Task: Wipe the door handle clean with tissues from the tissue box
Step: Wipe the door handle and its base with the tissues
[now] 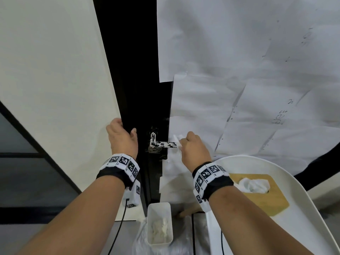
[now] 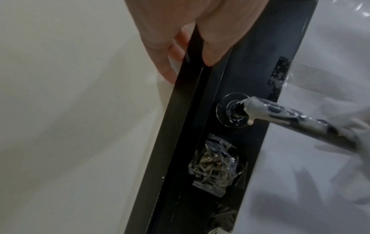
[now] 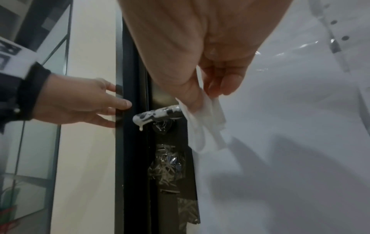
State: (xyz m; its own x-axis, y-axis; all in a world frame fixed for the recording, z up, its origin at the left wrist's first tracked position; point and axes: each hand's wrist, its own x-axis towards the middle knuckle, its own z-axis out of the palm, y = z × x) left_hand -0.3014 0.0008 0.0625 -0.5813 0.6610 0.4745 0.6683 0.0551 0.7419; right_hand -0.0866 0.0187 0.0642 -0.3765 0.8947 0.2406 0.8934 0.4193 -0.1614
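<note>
The door [image 1: 143, 70], dark along its edge and covered with white paper sheets [image 1: 239, 52] on its face, stands just ahead of both hands. The left hand [image 1: 122, 138] has its grip on the door's edge, fingers hooked round it and thumb on the near face, apparently bracing it. Below and behind the right hand [image 1: 195, 150] a white table [image 1: 312, 227] carries the tissue box [image 1: 261, 196], with a tissue puffing out of its top. A small white bin [image 1: 159, 223] with crumpled tissues sits on the floor beneath both wrists.

The door handle [image 1: 163, 144], a lever blotched with white smears and a hanging drip near its pivot, juts out between the two hands. The right grip pinches a tissue [image 3: 202, 126] between thumb and fingers, touching the lever's free end.

The wiping looks barely begun: the lever is dirty along its length. Next, judging by this, the tissue must wrap the lever and slide toward the pivot, catching the drip.
</note>
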